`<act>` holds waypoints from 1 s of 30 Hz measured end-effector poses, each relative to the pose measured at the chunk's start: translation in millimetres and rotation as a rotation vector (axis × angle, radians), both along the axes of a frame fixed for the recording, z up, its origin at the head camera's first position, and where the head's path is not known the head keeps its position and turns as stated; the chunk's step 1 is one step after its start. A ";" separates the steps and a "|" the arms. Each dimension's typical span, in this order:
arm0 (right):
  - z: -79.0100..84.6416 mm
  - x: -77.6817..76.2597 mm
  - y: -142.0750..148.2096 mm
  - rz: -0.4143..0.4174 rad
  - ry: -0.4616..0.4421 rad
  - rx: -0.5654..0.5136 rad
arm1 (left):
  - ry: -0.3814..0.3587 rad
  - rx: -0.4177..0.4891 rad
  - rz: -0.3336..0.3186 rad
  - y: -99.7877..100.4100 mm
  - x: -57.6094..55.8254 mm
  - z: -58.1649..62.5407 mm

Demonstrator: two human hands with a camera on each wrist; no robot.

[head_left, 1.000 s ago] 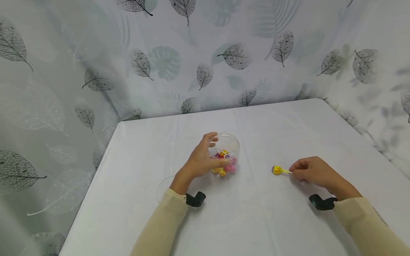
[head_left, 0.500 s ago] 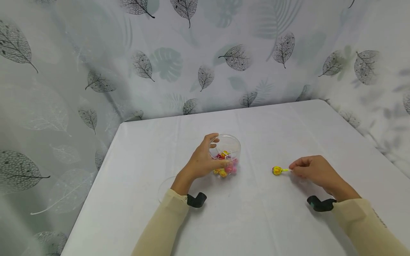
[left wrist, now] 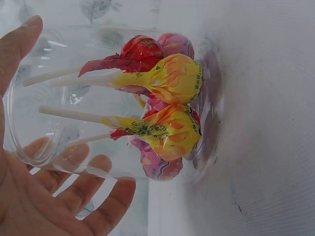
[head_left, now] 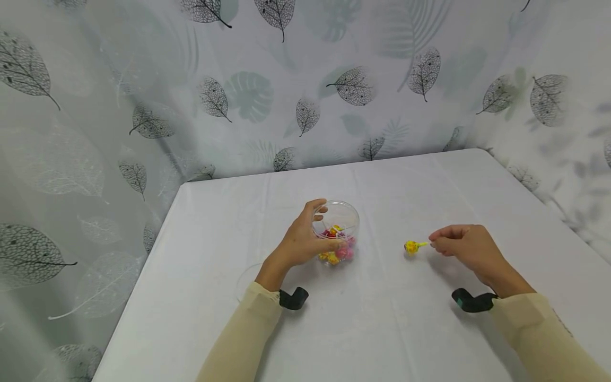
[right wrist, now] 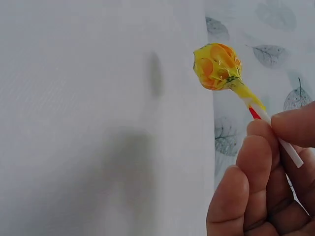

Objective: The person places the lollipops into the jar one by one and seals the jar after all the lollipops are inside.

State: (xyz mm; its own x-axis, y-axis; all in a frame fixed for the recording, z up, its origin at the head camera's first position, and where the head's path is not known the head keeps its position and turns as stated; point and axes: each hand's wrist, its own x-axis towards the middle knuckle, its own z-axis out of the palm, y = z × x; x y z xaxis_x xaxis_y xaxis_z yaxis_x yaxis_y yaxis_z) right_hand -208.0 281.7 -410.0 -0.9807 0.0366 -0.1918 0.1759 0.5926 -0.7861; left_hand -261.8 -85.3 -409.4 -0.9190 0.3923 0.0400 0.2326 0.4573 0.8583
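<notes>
The right hand [head_left: 465, 249] had just lifted the yellow lollipop [head_left: 412, 247] off the white cloth [head_left: 372, 323], pinching its stick, so that pinch alone bore it; the left hand [head_left: 300, 241] curved round the clear jar [head_left: 352, 225], the other lollipops [left wrist: 172, 132] bunched low inside; from where I stood, its mouth faced up uncovered, open cloth lay between jar and raised sweet, and the cloth's far edge ran well behind both

light soft, diffuse | jar [left wrist: 69, 49]: small glints | tablecloth [right wrist: 74, 64]: blurred shadows [right wrist: 130, 157] | wrist views dimmer
</notes>
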 end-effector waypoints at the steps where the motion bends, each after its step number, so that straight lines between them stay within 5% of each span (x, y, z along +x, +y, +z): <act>1: 1.3 -0.3 -0.8 -0.001 0.007 -0.011 | 0.000 0.000 0.000 0.1 -0.1 -0.1; 30: 40.1 -8.0 -29.0 -0.024 0.184 -0.252 | 0.001 0.007 -0.003 -0.1 0.1 -0.6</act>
